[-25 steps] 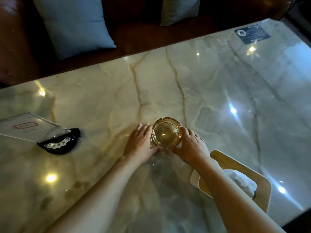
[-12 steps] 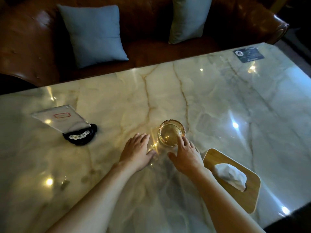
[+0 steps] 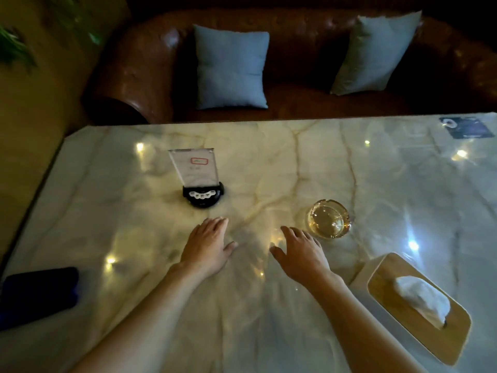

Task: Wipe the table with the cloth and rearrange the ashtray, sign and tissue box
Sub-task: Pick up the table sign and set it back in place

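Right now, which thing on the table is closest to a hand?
The glass ashtray. It sits just beside the right hand, not quite touching. The sign and tissue box are farther from either hand.

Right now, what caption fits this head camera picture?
Both open hands hover over the marble table between sign and ashtray.

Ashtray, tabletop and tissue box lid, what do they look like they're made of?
Ashtray: clear, amber-tinted glass; the table shows through it.
Tabletop: polished, veined marble or a lookalike, mirroring the lights.
Tissue box lid: light matte wood, possibly bamboo.
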